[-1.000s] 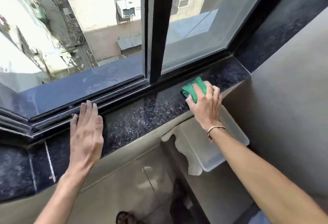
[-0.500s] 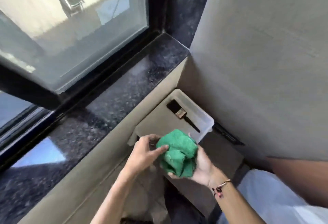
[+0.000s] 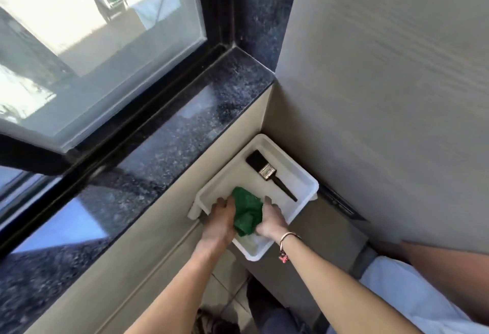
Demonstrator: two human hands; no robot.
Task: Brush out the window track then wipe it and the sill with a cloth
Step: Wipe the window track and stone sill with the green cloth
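A crumpled green cloth (image 3: 247,210) sits low inside a white plastic tub (image 3: 307,202) below the sill. My left hand (image 3: 221,218) and my right hand (image 3: 270,218) press it from either side, fingers curled round it. A black paintbrush (image 3: 267,171) with a metal ferrule lies in the tub's far end, apart from the cloth. The dark speckled stone sill (image 3: 185,132) runs diagonally above the tub, with the black window track (image 3: 148,103) along its far edge under the glass.
A beige wall (image 3: 383,82) rises close on the right of the tub. The beige apron (image 3: 148,230) under the sill flanks the tub's left side. Tiled floor and my feet (image 3: 219,320) show below.
The cloth left the sill, was bunched between both hands, and has now gone down into the tub. My view has swung right and down toward the tub.
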